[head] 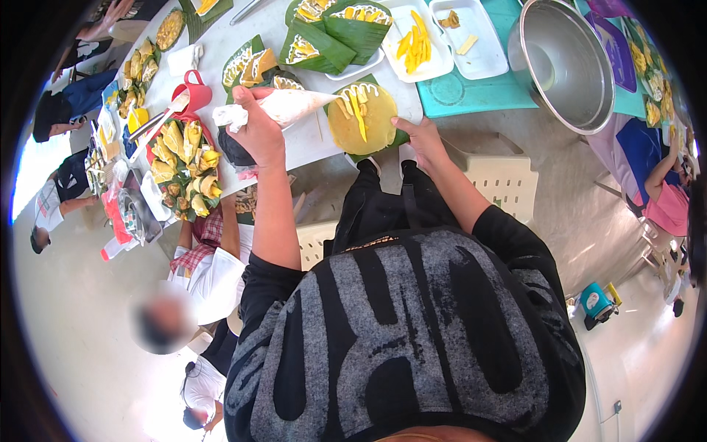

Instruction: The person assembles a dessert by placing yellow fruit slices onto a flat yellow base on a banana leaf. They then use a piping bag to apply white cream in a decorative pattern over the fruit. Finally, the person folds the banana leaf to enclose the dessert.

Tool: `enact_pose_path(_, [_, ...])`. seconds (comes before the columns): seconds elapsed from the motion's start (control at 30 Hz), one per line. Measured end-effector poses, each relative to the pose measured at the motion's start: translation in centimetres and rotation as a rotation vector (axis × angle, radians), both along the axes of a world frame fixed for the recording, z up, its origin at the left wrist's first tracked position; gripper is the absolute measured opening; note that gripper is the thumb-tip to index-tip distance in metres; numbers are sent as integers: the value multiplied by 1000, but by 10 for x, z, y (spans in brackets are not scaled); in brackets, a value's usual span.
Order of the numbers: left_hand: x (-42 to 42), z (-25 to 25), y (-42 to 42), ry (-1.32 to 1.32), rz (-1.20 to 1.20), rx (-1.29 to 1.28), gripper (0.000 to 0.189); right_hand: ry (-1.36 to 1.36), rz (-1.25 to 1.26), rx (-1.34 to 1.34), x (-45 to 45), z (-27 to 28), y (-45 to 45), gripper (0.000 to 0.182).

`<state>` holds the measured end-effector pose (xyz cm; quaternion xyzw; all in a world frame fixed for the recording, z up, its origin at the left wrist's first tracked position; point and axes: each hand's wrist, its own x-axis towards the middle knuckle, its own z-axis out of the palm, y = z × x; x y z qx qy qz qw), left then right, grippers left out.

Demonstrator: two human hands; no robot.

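My left hand grips a clear piping bag filled with white cream, its twisted end wrapped in white tissue. The bag's tip meets the upper left of a round yellow crepe. On that crepe lie strips of yellow mango and paler pieces, with a wavy line of cream along the top. My right hand holds the crepe's right edge, together with a banana leaf partly hidden beneath it. Beyond, filled crepes drizzled with cream rest in folded banana leaves.
White foam trays hold mango strips and a few scraps. A steel bowl stands right. At left are a red cup, tongs and a platter of rolled crepes. A person in white is close on my left.
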<state>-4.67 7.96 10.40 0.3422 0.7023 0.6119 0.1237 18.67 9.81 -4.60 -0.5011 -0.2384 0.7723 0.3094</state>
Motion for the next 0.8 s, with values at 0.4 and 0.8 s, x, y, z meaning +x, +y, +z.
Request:
enact_pose_path(0.4, [5, 0, -5, -76, -13, -3, 51, -4, -10, 5, -1, -7, 0, 40])
enact_pose_path(0.8, [6, 5, -10, -43, 69, -31, 53, 27, -6, -82, 0, 9, 4, 50])
